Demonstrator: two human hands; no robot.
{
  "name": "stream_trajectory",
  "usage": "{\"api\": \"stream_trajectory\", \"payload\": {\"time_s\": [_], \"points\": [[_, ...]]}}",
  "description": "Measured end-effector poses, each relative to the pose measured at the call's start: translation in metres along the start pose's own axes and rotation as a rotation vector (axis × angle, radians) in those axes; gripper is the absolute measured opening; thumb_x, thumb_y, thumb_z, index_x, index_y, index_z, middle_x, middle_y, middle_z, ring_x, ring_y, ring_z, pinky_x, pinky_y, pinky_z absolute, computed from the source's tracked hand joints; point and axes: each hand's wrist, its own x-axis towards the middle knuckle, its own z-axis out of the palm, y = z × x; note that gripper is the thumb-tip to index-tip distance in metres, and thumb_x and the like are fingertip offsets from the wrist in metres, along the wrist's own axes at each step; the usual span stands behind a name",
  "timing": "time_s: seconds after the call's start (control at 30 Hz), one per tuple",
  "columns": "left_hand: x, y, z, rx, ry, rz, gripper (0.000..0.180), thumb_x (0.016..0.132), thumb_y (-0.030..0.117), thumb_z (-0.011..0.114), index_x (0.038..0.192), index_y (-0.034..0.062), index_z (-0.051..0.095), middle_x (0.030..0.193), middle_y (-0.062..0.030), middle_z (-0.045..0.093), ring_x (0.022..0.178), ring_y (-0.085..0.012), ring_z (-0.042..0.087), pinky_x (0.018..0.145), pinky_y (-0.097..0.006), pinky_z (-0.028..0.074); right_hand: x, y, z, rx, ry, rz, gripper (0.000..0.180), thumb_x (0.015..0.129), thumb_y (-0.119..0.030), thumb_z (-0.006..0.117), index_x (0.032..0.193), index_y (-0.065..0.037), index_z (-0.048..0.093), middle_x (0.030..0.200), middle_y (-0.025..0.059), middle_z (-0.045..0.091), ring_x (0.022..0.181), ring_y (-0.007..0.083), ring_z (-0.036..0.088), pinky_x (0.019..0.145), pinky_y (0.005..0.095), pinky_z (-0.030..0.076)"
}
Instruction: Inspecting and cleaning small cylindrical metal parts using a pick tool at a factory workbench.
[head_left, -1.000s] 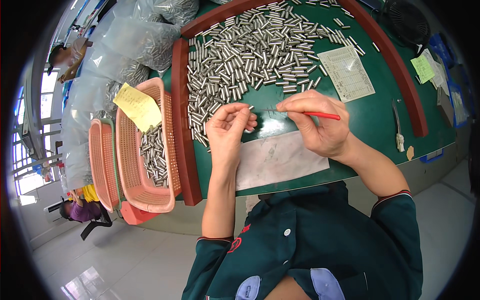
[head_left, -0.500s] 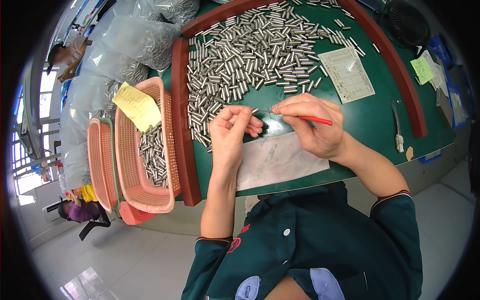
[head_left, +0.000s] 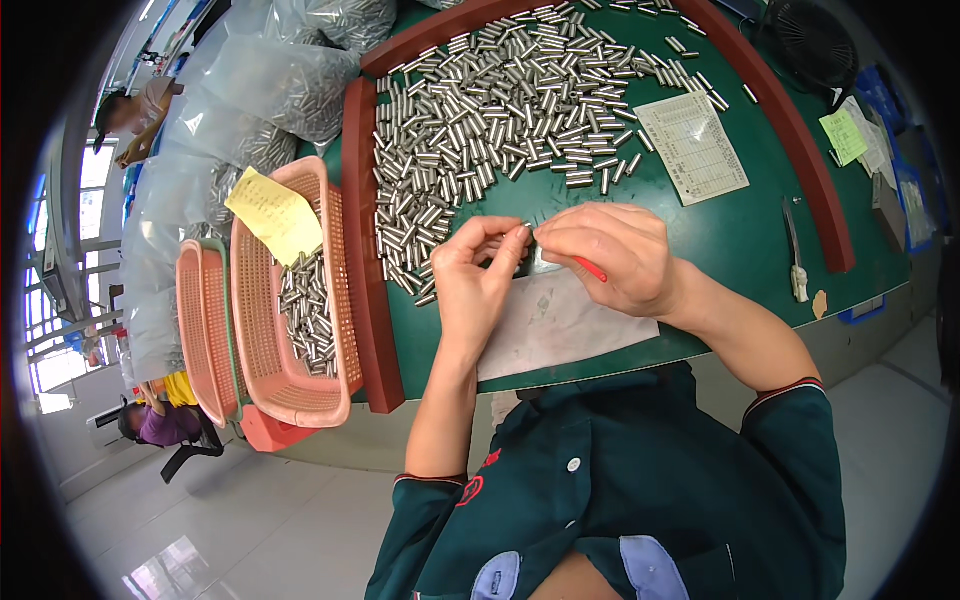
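Observation:
My left hand (head_left: 474,283) is closed, pinching a short shiny metal pin (head_left: 526,228) between thumb and forefinger. Close beside it, my right hand (head_left: 628,255) grips a slim tool with a red handle (head_left: 591,269); its thin metal tip, at the pin, is mostly covered by my fingers. Both hands are above a pale cloth (head_left: 560,325) on the green table (head_left: 720,255). Past them spreads a large heap of loose metal pins (head_left: 500,110).
Red-brown rails (head_left: 372,330) border the table. On the left stand pink baskets (head_left: 258,330), one holding pins and a yellow note (head_left: 275,215); bags of pins (head_left: 285,85) lie beyond. A printed sheet (head_left: 692,150), a narrow tool (head_left: 795,255) and a black fan (head_left: 812,45) are on the right.
My hands have come closer together, the left moving slightly right and the right slightly left. The red handle has tilted, and less of it shows.

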Motion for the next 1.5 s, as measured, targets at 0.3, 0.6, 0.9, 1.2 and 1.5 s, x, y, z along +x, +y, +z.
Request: {"api": "stream_trajectory", "payload": {"time_s": [0.3,0.6,0.9,1.2,1.5], "points": [[0.005,0.001,-0.011,-0.205,0.065,-0.145,0.007,0.081,0.001,0.06,0.086,-0.0044,0.059,0.072,-0.0104,0.063,0.061,-0.0114,0.059,0.055,-0.021,0.048,0.003,0.001,-0.004,0.044,0.103,0.024,0.022,0.067,0.008,0.064,0.087,0.002,0.058,0.077,0.0111,0.063,0.063,0.0233,0.063,0.054,0.0281,0.051],[0.004,0.001,-0.006,-0.198,0.035,-0.129,0.006,0.081,-0.002,0.059,0.086,-0.0047,0.059,0.073,-0.0104,0.063,0.062,-0.0116,0.06,0.057,-0.021,0.049,0.002,-0.001,-0.003,0.094,0.126,0.107,0.016,0.07,0.006,0.063,0.085,0.002,0.057,0.077,0.0098,0.062,0.065,0.0234,0.062,0.054,0.0289,0.05],[-0.001,0.004,0.0,-0.119,-0.002,-0.069,0.005,0.081,-0.001,0.059,0.084,-0.0046,0.06,0.073,-0.0081,0.063,0.063,-0.0099,0.06,0.059,-0.02,0.049,-0.003,0.002,-0.003,0.029,-0.014,0.085,0.019,0.067,0.005,0.067,0.084,0.002,0.059,0.078,0.0138,0.064,0.068,0.0254,0.065,0.056,0.029,0.052],[0.007,0.001,-0.015,0.005,0.173,-0.007,0.007,0.082,0.002,0.06,0.086,-0.0035,0.059,0.073,-0.0082,0.063,0.061,-0.0097,0.058,0.058,-0.019,0.047,0.009,-0.009,-0.007,0.081,-0.013,0.003,0.02,0.07,0.011,0.059,0.089,0.003,0.057,0.084,0.0159,0.065,0.078,0.0289,0.065,0.063,0.0323,0.054],[0.007,-0.007,-0.023,-0.779,-0.219,-0.367,0.016,0.087,0.016,0.056,0.095,0.0034,0.051,0.076,-0.0029,0.051,0.068,-0.0097,0.046,0.062,-0.019,0.04,0.001,-0.004,-0.004,0.329,0.302,0.2,0.016,0.079,0.008,0.057,0.092,0.003,0.049,0.081,0.0165,0.064,0.073,0.023,0.064,0.063,0.0288,0.052]]}}
